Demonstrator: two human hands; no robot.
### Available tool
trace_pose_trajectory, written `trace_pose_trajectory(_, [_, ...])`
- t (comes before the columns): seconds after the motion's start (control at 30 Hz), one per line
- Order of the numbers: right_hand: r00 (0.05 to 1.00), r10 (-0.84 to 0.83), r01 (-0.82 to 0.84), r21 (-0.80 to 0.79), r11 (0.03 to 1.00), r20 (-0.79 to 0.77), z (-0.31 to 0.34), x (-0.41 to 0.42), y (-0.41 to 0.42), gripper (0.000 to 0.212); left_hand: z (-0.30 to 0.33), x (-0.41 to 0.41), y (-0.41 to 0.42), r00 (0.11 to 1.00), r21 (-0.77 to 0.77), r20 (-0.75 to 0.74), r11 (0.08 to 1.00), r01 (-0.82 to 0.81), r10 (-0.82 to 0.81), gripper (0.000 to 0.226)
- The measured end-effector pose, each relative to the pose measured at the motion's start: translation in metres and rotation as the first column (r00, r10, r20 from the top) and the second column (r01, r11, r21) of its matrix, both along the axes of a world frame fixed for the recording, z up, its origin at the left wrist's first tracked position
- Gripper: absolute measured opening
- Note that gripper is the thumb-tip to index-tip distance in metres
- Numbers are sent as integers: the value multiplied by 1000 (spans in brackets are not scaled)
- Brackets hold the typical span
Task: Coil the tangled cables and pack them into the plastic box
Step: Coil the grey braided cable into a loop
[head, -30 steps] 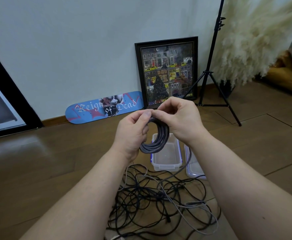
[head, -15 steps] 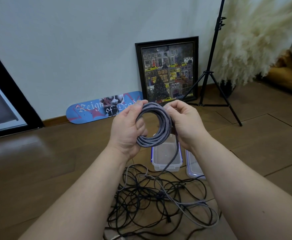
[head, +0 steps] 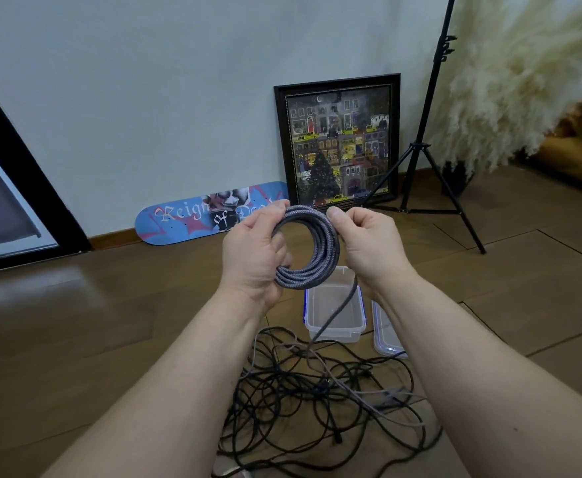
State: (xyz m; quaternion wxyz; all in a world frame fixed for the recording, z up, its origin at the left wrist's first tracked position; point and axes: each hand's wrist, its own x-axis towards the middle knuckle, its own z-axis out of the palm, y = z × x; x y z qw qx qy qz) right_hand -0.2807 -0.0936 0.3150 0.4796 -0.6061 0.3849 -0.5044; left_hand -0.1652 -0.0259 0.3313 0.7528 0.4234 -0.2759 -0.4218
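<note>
Overhead of the clutter, both hands held a grey braided coil (head: 308,251) up in the air. The left hand (head: 253,253) curled its fingers round the coil's left side, and the right hand (head: 369,244) pinched the top right of the loop. A loose tail hung from the coil down to the tangled cables (head: 317,391) on the wooden floor (head: 110,322). Just beyond them sat the clear plastic box (head: 334,310), its lid (head: 384,334) beside it.
</note>
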Motion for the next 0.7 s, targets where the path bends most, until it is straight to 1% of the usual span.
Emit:
trace_pose_trajectory(0.07, [999, 8, -6, 31, 999, -38, -4, 1, -2, 36, -1, 2, 0, 999, 1, 37, 1000, -20, 20, 17])
trace_pose_trajectory(0.1, [997, 2, -1, 9, 1000, -82, -5, 1, -3, 34, -3, 4, 0, 997, 6, 74, 999, -39, 39, 16])
trace_pose_trajectory(0.13, [993, -24, 17, -55, 998, -120, -5, 1, -3, 27, -4, 5, 0, 992, 12, 109, 998, -60, 58, 16])
trace_pose_trajectory(0.17, [987, -65, 40, -164, 986, -150, -4, 1, 0, 18, -5, 6, -2, 988, 19, 137, 997, -80, 76, 16])
trace_pose_trajectory(0.2, [981, -95, 41, -301, 953, -167, -2, 2, 5, 15, -6, 5, -4, 984, 26, 156, 995, -94, 89, 16])
trace_pose_trajectory(0.23, [974, -97, -1, -434, 901, -203, -1, 3, 10, 26, -8, 4, -6, 981, 35, 169, 994, -107, 99, 16])
trace_pose_trajectory(0.27, [964, -69, -78, -518, 852, -258, -3, 4, 13, 37, -9, 2, -7, 979, 41, 174, 993, -113, 104, 17])
trace_pose_trajectory(0.3, [945, -60, -135, -551, 823, -321, -6, 5, 16, 43, -9, -1, -8, 981, 42, 166, 993, -108, 100, 18])
trace_pose_trajectory(0.33, [934, -64, -153, -552, 820, -353, -9, 5, 17, 46, -9, -4, -8, 986, 41, 146, 995, -90, 84, 20])
trace_pose_trajectory(0.37, [931, -94, -124, -549, 827, -352, -12, 4, 16, 46, -9, -7, -7, 991, 40, 120, 997, -66, 61, 20])
trace_pose_trajectory(0.47, [948, -186, 7, -564, 825, -259, -17, 0, 14, 41, -8, -14, -6, 999, 21, 37, 1000, -8, 7, 21])
trace_pose_trajectory(0.5, [957, -173, 20, -544, 839, -231, -16, 1, 15, 39, -8, -15, -6, 1000, 15, 15, 1000, 0, 0, 22])
trace_pose_trajectory(0.57, [979, -102, 13, -444, 896, -178, -15, 5, 18, 34, -8, -15, -6, 1000, 13, -11, 1000, -4, 4, 24])
trace_pose_trajectory(0.63, [989, -67, 22, -319, 947, -131, -14, 10, 19, 30, -11, -16, -9, 998, 24, 10, 998, -55, 55, 24])
trace_pose_trajectory(0.7, [992, -78, 54, -228, 972, -96, -14, 13, 21, 26, -15, -18, -14, 976, 27, 125, 983, -183, 178, 18])
